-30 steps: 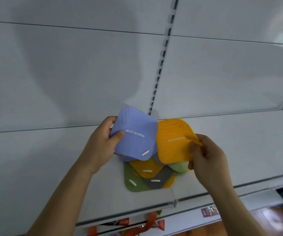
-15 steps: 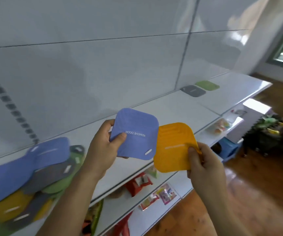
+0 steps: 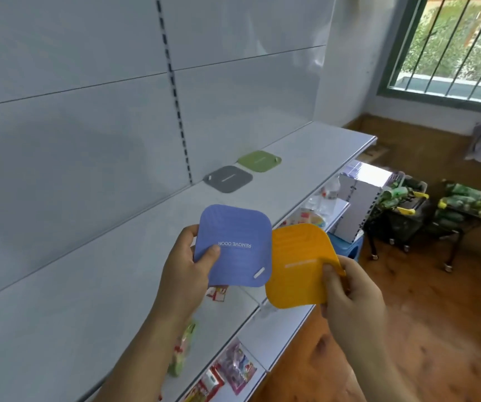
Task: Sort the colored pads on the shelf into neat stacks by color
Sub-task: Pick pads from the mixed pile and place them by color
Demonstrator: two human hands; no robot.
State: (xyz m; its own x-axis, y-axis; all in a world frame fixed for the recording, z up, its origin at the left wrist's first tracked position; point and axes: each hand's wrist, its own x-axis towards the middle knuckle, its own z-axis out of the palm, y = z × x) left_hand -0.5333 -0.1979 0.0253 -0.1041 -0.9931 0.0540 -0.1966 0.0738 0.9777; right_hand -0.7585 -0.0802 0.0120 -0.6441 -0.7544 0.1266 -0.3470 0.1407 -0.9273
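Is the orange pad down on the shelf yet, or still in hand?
Still in hand. The right hand pinches the orange pad by its edge, off the shelf and out past its front edge.

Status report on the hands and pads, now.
Left hand holds blue pad. Right hand holds orange pad. Gray pad, green pad lie on shelf. Nothing blocking.

The blue pad (image 3: 235, 245) carries white lettering that reads "REMOVE ODOR", seen upside down from the head view. The orange pad (image 3: 298, 264) bears a pale line of print too blurred to read. Nothing else is legible.
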